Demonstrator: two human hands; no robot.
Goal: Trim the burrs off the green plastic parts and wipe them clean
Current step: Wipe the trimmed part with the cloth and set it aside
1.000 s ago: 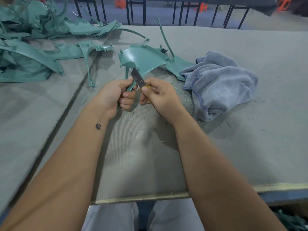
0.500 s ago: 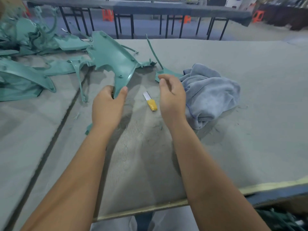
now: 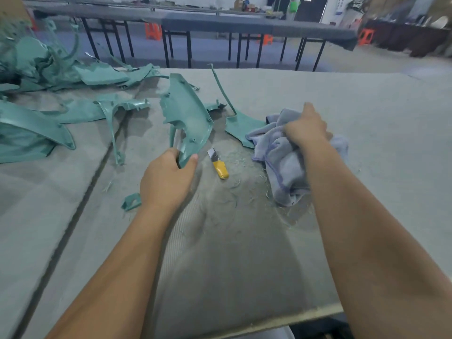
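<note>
Change: since half a second ago the right hand [image 3: 307, 129] has left the space above the knife and gone right to the cloth, while the green part has tipped more upright in the left hand's hold; a full second ago the right hand held the knife against the part
Left hand [image 3: 168, 178]: grip clamped on the narrow lower tip of the green plastic part [image 3: 187, 113], thumb on the right face, fingers wrapped behind the left edge
Green plastic part: rises up and away from the grip, its broad curved end toward the far edge of the surface [image 3: 367, 143], its inner face with small bosses turned to the camera; all of it lies beyond the knuckles, only the tip inside the hold
Right hand: grip closed on a bunch of the grey-blue cloth [image 3: 281, 162], fingers curled down into the folds from above
Cloth: crumpled heap right of centre on the surface, its near end hanging below the wrist, its far left corner over a flat green piece [image 3: 241, 129]
Knife [image 3: 218, 163]: lies flat on the surface between the two hands, yellow handle toward the near edge, blade pointing away, touched by neither hand
Shavings [image 3: 244, 182]: thin green curls scattered around the knife and the near side of the cloth
Small green offcut [image 3: 131, 201]: on the surface just left of the left wrist
Other green parts [image 3: 49, 94]: piled toward the far left corner and along the left edge, well apart from the held part
</note>
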